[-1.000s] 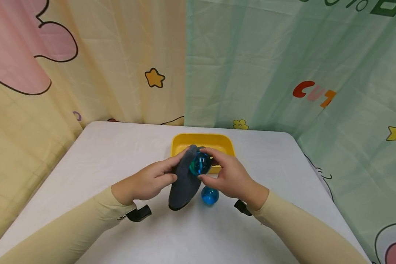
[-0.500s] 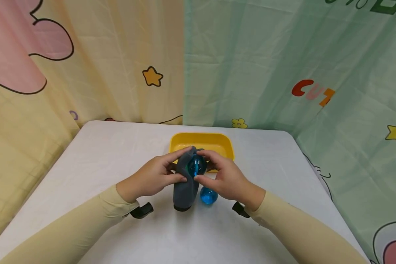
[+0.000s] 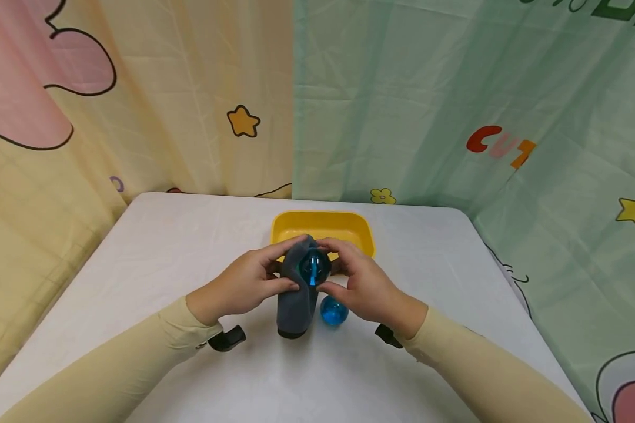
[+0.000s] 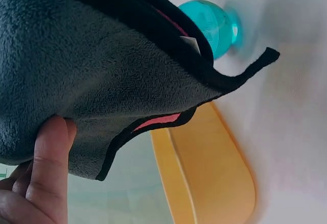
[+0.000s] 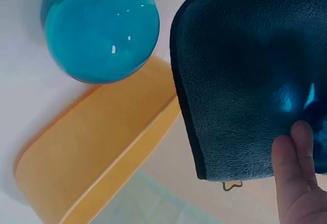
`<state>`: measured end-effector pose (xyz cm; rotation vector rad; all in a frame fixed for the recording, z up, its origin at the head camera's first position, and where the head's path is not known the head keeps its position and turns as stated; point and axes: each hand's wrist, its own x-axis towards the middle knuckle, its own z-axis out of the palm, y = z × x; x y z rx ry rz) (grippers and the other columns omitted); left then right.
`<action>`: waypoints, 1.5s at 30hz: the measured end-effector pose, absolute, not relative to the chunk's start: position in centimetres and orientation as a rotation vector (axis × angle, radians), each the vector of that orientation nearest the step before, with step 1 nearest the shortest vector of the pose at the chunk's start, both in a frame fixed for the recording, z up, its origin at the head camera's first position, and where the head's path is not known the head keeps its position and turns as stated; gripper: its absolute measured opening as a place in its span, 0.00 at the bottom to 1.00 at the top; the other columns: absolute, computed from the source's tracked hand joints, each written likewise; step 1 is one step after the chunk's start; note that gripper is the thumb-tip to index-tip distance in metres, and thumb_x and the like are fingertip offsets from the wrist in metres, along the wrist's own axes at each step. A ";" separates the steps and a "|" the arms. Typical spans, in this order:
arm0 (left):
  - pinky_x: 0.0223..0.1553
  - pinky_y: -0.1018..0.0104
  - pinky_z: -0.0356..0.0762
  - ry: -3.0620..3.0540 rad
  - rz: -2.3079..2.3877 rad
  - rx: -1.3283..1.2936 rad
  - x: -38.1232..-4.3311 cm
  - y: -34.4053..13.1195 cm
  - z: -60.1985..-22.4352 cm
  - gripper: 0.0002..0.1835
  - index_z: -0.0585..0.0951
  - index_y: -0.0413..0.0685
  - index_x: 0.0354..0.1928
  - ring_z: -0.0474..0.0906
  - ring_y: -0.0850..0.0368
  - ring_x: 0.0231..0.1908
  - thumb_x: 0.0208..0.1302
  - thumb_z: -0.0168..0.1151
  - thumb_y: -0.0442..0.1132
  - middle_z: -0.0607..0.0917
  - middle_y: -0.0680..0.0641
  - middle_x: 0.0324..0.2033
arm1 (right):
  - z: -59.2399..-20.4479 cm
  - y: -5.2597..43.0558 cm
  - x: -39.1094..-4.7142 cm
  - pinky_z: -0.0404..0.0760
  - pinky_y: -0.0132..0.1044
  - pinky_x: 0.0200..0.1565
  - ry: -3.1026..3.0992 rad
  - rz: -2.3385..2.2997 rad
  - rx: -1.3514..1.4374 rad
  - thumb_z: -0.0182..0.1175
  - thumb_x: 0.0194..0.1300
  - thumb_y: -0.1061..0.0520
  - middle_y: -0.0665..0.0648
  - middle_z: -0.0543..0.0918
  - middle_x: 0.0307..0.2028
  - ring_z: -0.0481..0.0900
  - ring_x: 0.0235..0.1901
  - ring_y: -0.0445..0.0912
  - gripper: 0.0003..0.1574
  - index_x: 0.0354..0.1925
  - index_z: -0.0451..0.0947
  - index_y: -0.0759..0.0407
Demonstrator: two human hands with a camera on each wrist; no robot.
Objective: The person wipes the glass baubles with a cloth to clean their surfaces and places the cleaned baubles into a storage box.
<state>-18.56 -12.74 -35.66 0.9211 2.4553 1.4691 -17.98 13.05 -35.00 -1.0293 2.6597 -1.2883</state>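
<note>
And here, over the white table (image 3: 190, 235), both hands are at work on a blue see-through ball (image 3: 316, 266)! The left hand (image 3: 243, 282) has the grey cloth (image 3: 296, 311) pinched, thumb on the near side, fingers reaching to the top. Opposite, the right hand (image 3: 365, 282) curves into a C, fingertips above and thumb below, gripping that ball against the cloth. How far the fabric wraps behind it, I can't quite make out from here. The cloth droops toward the person, black edging on show, a flash of pink lining in the left wrist view. A second blue ball (image 3: 334, 311) sits on the table just beside the hanging cloth, below the right thumb. Beyond the hands, the yellow tray (image 3: 323, 222), partly hidden by them; patterned curtains (image 3: 190, 88) behind.
</note>
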 end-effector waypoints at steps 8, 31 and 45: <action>0.49 0.66 0.89 2.410 1.545 0.944 -18.3 -12.8 -35.4 0.43 0.64 0.51 0.81 0.89 0.55 0.46 0.68 0.71 0.30 0.82 0.38 0.64 | -35.1 13.1 -18.3 0.88 0.38 0.55 2.624 -1.345 -1.014 0.70 0.70 0.58 0.58 0.85 0.58 0.88 0.46 0.43 0.37 0.72 0.69 0.58; 0.51 0.64 0.89 2.353 1.642 0.970 -18.2 -12.5 -36.1 0.43 0.64 0.50 0.81 0.89 0.49 0.52 0.67 0.70 0.27 0.77 0.39 0.70 | -34.9 13.3 -18.4 0.89 0.38 0.54 2.487 -1.296 -0.925 0.61 0.79 0.52 0.60 0.87 0.57 0.90 0.50 0.48 0.34 0.75 0.62 0.57; 0.46 0.65 0.89 2.396 1.620 0.940 -18.2 -12.8 -36.2 0.41 0.65 0.52 0.81 0.89 0.53 0.48 0.69 0.70 0.30 0.82 0.40 0.64 | -34.8 13.1 -18.2 0.89 0.42 0.55 2.744 -0.960 -1.138 0.68 0.73 0.59 0.56 0.87 0.58 0.88 0.47 0.44 0.48 0.79 0.53 0.47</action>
